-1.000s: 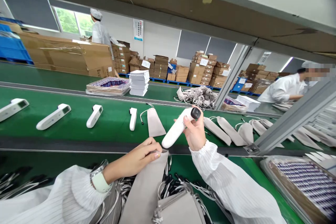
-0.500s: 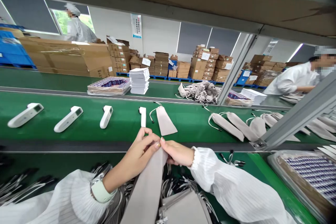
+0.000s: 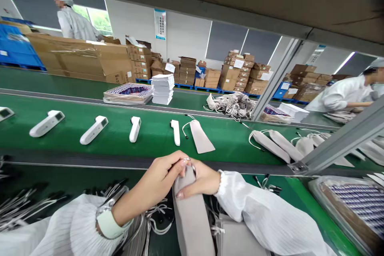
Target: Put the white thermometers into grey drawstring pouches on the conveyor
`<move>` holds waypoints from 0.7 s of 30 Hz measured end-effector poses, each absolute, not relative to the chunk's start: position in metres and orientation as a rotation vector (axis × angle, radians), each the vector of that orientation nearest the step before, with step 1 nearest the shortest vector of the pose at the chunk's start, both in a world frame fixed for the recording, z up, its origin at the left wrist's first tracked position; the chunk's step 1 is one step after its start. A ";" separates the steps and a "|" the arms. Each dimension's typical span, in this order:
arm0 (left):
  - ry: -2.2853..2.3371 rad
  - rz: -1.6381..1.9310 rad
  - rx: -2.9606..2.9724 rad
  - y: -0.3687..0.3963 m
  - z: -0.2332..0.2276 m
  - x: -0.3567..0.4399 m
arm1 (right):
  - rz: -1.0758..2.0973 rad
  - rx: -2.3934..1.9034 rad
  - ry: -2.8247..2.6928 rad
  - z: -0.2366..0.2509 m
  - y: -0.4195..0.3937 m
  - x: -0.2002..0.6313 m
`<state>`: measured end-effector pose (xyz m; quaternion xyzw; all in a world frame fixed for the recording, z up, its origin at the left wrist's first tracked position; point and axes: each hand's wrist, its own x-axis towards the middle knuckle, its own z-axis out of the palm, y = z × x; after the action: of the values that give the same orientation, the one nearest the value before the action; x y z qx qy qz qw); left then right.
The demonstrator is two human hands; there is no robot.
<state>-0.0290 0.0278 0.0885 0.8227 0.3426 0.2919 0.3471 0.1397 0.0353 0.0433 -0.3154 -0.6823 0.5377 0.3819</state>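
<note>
Between my hands is a long grey drawstring pouch, its top end upward and its body hanging toward me. My left hand pinches the pouch's top edge. My right hand wraps round the same end from the right, thumb lying across the front. Whether anything is inside the pouch cannot be seen. Just beyond my hands, on the green belt, lie a white handheld thermometer and a flat grey pouch with its cord. Below my right forearm, a stack of grey pouches is partly covered.
More white thermometers lie spaced along the belt at left, filled pouches at right. A slanted metal post rises at right, near a plastic-wrapped tray. Across the line are a pouch heap and two co-workers.
The belt's thermometers and pouches have shifted right. My right hand has gone from pinching the pouch's top to wrapping round it, and the pouch's lower end has swung right.
</note>
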 end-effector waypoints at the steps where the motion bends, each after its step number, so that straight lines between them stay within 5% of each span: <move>1: 0.892 0.773 2.161 0.030 0.084 -0.028 | 1.324 -0.836 -1.649 0.046 0.037 0.142; 7: 1.240 0.544 2.307 0.051 0.046 -0.034 | 0.329 -1.465 -1.006 0.072 0.084 0.245; 13: 1.260 0.286 2.317 0.056 0.022 -0.033 | -0.026 -2.447 -1.144 0.034 0.102 0.280; 17: 1.268 0.243 2.260 0.064 0.016 -0.034 | -0.225 -2.312 -1.600 0.022 0.110 0.239; 21: 1.272 0.251 2.259 0.067 0.015 -0.033 | 0.012 -1.886 -1.988 0.020 0.125 0.183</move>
<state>-0.0331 0.0674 0.0145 0.8364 0.4707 0.0930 0.2652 0.1828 0.1254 0.0204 -0.6743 -0.7110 0.0042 0.1994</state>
